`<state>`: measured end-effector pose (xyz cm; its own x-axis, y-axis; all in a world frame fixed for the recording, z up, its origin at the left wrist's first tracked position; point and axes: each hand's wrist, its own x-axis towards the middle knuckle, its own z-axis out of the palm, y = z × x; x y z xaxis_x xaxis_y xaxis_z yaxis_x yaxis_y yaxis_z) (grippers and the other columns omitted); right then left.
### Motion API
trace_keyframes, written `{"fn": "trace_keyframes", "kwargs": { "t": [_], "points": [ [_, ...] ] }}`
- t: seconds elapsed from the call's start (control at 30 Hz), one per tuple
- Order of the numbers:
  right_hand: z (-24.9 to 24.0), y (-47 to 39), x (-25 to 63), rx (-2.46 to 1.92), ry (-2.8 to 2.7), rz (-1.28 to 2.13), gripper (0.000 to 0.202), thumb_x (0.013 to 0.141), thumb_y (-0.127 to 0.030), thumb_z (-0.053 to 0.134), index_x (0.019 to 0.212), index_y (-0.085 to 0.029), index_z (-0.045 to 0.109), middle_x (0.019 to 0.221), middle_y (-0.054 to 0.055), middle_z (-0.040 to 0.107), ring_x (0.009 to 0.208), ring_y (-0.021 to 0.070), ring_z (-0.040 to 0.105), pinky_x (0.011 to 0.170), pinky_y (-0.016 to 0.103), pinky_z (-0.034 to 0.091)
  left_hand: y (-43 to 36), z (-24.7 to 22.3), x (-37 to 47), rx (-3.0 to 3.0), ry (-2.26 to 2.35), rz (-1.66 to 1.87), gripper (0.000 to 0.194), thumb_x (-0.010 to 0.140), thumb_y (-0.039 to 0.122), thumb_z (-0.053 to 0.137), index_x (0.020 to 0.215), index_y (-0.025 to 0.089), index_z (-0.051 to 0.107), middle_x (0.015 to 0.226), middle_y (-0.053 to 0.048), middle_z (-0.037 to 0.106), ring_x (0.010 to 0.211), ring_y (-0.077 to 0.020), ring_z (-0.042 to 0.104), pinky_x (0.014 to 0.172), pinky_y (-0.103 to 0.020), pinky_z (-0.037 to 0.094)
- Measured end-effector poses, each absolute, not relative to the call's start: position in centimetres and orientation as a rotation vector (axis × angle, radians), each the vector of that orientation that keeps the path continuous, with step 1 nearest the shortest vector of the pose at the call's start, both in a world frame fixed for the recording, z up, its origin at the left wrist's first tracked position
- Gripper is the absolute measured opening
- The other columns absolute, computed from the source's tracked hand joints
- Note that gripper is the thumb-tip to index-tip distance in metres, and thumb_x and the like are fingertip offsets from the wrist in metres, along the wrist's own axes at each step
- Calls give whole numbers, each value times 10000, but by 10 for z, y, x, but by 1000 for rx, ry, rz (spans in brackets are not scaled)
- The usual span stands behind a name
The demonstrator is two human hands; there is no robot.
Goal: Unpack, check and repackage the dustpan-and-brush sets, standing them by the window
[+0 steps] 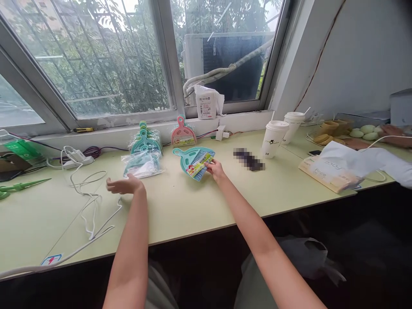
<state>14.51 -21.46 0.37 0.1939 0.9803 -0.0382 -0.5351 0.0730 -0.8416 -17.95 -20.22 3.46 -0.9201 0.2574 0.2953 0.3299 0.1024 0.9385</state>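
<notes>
My right hand [215, 168] grips the edge of a teal dustpan [185, 159] with a blue-bristled brush and a colourful label set in it. The dustpan is tilted, its handle pointing left. My left hand [125, 185] is over the table with fingers apart, holding nothing. Just beyond it lies a clear plastic bag [143, 166] with something teal inside. Behind the bag stands a row of wrapped dustpan sets [145, 139] in teal and green. A pink dustpan set [183, 134] leans against the sill.
White cables and a power strip [77, 160] lie on the left. Two lidded paper cups [273, 139] stand at right, near a paper bag [325, 167]. Another person's sleeve [394, 161] shows at the far right. A blurred dark object [248, 159] lies mid-table; a wrapped package [207, 103] sits on the sill.
</notes>
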Motion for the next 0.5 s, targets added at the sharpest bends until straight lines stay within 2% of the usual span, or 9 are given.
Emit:
{"fn": "trace_keyframes", "kwargs": {
  "t": [0.07, 0.13, 0.2, 0.23, 0.27, 0.3, 0.37, 0.43, 0.5],
  "points": [
    [4, -215, 141, -845, -656, 1274, 276, 691, -32, 692, 924, -150, 604, 888, 45, 700, 779, 151, 674, 792, 313, 587, -210, 41, -165, -687, -2070, -1848, 647, 724, 148, 631, 1306, 121, 350, 1476, -216, 224, 1398, -340, 176, 1109, -541, 192],
    [4, -216, 136, -828, -662, 1284, 280, 684, -45, 706, 919, -153, 598, 899, 47, 699, 794, 155, 677, 808, 318, 585, -214, 44, -143, -1131, -1878, -1891, 494, 838, 220, 556, 1294, 148, 379, 1480, -171, 249, 1400, -290, 180, 1135, -509, 146],
    [5, -216, 132, -804, -673, 1298, 266, 691, -58, 704, 913, -154, 592, 899, 46, 698, 799, 155, 680, 806, 311, 586, -215, 42, -115, -1800, -1861, -2155, 387, 954, 327, 385, 1296, 146, 372, 1391, -168, 394, 1300, -247, 373, 1111, -471, 253],
    [5, -216, 130, -787, -688, 1308, 261, 699, -64, 701, 917, -155, 591, 898, 45, 698, 798, 154, 681, 798, 304, 587, -215, 37, -101, -2163, -1958, -2334, 431, 976, 385, 312, 1346, 165, 306, 1372, -168, 426, 1250, -236, 442, 1083, -465, 311],
    [6, -216, 129, -772, -708, 1318, 256, 707, -69, 697, 923, -154, 591, 897, 44, 699, 795, 151, 683, 786, 295, 589, -214, 32, -88, -2366, -2041, -2329, 466, 973, 437, 281, 1333, 144, 325, 1271, -190, 514, 1113, -253, 555, 971, -478, 430],
    [6, -216, 128, -765, -730, 1325, 250, 714, -73, 694, 928, -153, 592, 899, 45, 701, 790, 147, 684, 772, 284, 589, -213, 25, -77, -2512, -2077, -2290, 498, 949, 487, 334, 1283, 123, 400, 1144, -191, 591, 973, -264, 619, 860, -473, 497],
    [7, -217, 126, -797, -778, 1353, 204, 738, -97, 688, 913, -143, 594, 891, 54, 706, 767, 143, 688, 740, 269, 589, -209, 13, -63, -2742, -2211, -2295, 554, 870, 528, 499, 1282, 166, 423, 1082, -147, 628, 883, -255, 645, 767, -438, 536],
    [7, -218, 125, -929, -864, 1418, 123, 775, -162, 678, 860, -130, 594, 819, 76, 709, 697, 161, 692, 670, 281, 592, -205, 5, -62, -2672, -2349, -2438, 556, 858, 540, 510, 1281, 187, 441, 1090, -124, 628, 905, -248, 643, 756, -409, 541],
    [6, -218, 125, -1126, -992, 1473, 139, 799, -240, 668, 803, -124, 593, 698, 96, 695, 577, 188, 672, 542, 292, 573, -200, 3, -71, -2384, -2409, -2551, 513, 870, 549, 479, 1227, 182, 498, 1110, -118, 621, 982, -245, 625, 797, -381, 531]
  ]
}}
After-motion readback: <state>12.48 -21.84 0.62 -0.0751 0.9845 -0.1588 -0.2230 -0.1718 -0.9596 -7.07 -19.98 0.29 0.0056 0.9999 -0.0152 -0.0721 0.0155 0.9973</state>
